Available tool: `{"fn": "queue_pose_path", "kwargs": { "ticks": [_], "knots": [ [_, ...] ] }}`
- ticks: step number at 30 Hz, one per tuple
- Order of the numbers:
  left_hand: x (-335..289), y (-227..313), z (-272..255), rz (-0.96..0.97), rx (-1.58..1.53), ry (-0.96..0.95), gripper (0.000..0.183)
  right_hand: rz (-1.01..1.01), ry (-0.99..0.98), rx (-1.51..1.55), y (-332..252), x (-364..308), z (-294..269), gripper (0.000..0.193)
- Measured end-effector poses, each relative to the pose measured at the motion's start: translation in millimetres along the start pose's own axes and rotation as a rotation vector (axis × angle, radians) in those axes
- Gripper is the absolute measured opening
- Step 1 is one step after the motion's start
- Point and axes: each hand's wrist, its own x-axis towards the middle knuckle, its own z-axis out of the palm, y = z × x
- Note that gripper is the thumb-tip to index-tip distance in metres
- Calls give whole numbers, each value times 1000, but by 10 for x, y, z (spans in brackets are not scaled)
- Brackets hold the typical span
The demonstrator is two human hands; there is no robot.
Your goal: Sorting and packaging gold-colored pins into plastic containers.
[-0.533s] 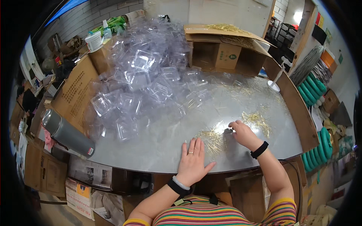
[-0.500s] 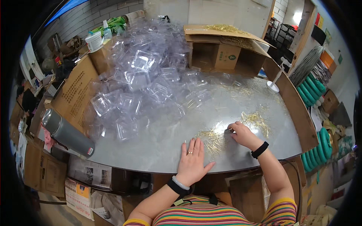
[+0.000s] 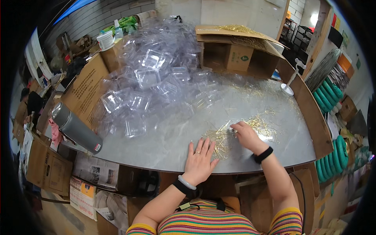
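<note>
My left hand [image 3: 197, 160] lies flat on the grey tabletop [image 3: 164, 147], fingers spread, beside a loose heap of thin gold-coloured wire pieces [image 3: 222, 145]. It holds nothing; a ring and a pale bangle show on it. My right hand [image 3: 246, 137] is closed, its fingertips pinched over a small greyish object at the upper right of that heap. The fingers mostly cover it, so its kind is unclear. A second scatter of gold wire pieces [image 3: 263, 123] lies just beyond the right hand.
A big pile of clear plastic clamshell boxes [image 3: 156, 78] fills the back left. An open cardboard box [image 3: 239, 58] stands at the back. A white stand [image 3: 288, 89] sits at right, inside a cardboard wall [image 3: 313, 117]. A grey flask [image 3: 76, 127] leans at the left edge.
My right hand has shifted slightly left over the wire pieces, which are now spread more widely between the two scatters. My left hand stays flat near them. The whole view has tilted slightly.
</note>
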Motion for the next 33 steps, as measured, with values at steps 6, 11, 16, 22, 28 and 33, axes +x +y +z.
{"fn": "queue_pose_path", "kwargs": {
  "ticks": [6, 11, 16, 22, 28, 33],
  "knots": [
    [17, 36, 28, 3, 10, 5, 57, 218, 17, -220, 436, -74, -143, 28],
    [17, 3, 46, 2, -30, -10, 61, 87, 284, -376, 75, -157, 10, 29],
    [-38, -232, -36, -11, -399, -8, 78, 161, -84, -250, -847, -386, 0, 58],
    [-60, -388, -200, -88, -233, -124, 90, -141, -174, -233, -890, -343, 99, 43],
    [-93, -386, -162, -90, -204, -101, 88, -325, -211, -55, -997, -212, 159, 42],
    [-112, -377, -182, -79, -160, -62, 78, 17, -41, -60, -648, 210, 42, 23]
  ]
}}
